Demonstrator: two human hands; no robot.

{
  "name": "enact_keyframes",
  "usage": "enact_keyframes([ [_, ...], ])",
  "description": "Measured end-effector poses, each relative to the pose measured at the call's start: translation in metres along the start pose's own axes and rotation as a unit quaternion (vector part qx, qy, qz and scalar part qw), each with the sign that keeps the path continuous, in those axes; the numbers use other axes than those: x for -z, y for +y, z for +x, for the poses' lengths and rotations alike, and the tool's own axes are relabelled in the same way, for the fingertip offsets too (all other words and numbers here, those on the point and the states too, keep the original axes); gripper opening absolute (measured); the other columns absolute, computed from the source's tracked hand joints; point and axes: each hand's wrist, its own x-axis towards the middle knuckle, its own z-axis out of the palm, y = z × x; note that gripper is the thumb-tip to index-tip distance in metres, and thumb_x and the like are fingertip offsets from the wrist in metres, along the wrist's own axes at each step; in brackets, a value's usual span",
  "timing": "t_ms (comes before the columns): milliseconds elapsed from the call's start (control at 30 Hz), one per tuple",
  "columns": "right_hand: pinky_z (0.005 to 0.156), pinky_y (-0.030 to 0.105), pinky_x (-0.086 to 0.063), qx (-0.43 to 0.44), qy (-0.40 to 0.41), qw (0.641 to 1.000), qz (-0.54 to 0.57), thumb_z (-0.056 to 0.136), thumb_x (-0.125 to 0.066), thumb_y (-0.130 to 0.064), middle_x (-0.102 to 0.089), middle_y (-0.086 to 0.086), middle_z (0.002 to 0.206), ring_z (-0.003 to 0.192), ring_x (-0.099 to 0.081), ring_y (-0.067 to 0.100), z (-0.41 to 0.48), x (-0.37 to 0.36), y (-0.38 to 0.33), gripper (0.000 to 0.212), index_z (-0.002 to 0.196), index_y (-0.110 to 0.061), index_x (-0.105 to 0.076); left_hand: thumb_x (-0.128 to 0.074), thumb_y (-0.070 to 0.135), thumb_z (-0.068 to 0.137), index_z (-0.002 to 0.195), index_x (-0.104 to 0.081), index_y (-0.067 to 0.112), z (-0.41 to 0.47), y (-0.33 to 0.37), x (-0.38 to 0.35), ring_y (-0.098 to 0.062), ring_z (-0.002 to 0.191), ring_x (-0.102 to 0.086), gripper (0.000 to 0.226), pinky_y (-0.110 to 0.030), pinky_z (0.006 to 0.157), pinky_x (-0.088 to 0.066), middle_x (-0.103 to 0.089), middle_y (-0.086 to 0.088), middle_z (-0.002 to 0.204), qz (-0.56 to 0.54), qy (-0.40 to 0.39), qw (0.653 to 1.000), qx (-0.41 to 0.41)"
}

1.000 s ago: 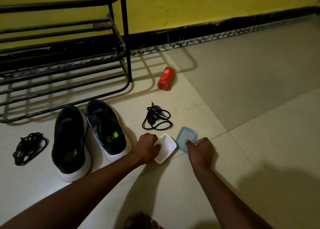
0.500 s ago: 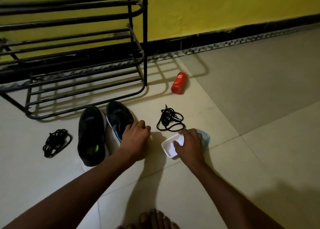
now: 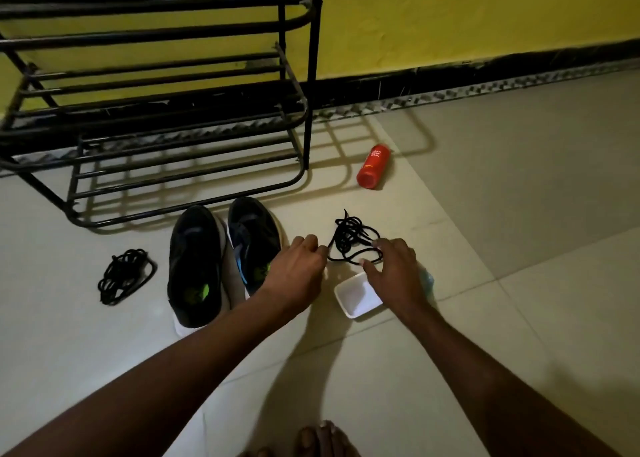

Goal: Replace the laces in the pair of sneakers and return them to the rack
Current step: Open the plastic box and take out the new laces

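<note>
Two black sneakers, the left sneaker (image 3: 194, 266) and the right sneaker (image 3: 254, 238), stand side by side on the floor in front of the black metal shoe rack (image 3: 173, 110), without laces as far as I can see. A tangled black lace (image 3: 349, 238) lies to their right. My left hand (image 3: 298, 269) has its curled fingers pinching the left edge of that lace. My right hand (image 3: 394, 269) reaches over its right loop, thumb and fingertips closing on the cord. A second black lace bundle (image 3: 123, 274) lies left of the sneakers.
A small white container (image 3: 356, 295) sits under my right wrist, with its blue lid (image 3: 427, 280) mostly hidden behind the hand. A red bottle (image 3: 373, 166) lies on the tiles near the rack's right post. My toes (image 3: 322, 439) show at the bottom edge.
Both hands left the white container and its lid and moved forward to the tangled lace. The left hand passed by the right sneaker. The camera view shifted towards the rack.
</note>
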Motion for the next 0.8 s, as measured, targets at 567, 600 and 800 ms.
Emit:
enact_keyframes([
  [567,0.078,0.034,-0.05,0.117,-0.208,0.967,-0.09,0.079,-0.067,-0.002,-0.061,0.013,0.1,0.094,-0.062,0.031,0.087,-0.007,0.005,0.024,0.101,-0.008,-0.073,-0.055,0.015,0.096,0.122,-0.056,0.008,0.105,0.002,-0.051,-0.034,0.098,-0.059,0.027,-0.04,0.085,-0.052,-0.053,-0.014,0.11,-0.138,-0.113,0.984,0.02],
  [600,0.079,0.032,-0.048,0.107,-0.201,0.971,-0.076,0.08,-0.067,-0.002,-0.066,0.014,0.1,0.095,-0.063,0.029,0.084,-0.004,0.003,0.024,0.102,-0.006,-0.075,-0.055,0.012,0.096,0.118,-0.057,0.008,0.103,0.002,-0.049,-0.033,0.097,-0.059,0.023,-0.036,0.081,-0.05,-0.054,-0.014,0.109,-0.14,-0.114,0.983,0.021],
  [800,0.066,0.019,-0.05,0.053,-0.146,0.987,0.046,0.073,-0.072,0.001,-0.074,0.007,0.079,0.072,-0.066,0.018,0.077,0.008,0.0,0.022,0.091,-0.009,-0.08,-0.066,-0.001,0.078,0.09,-0.066,0.01,0.092,0.007,-0.027,-0.029,0.086,-0.063,0.017,-0.028,0.065,-0.042,-0.064,-0.009,0.089,-0.207,-0.079,0.973,0.065],
])
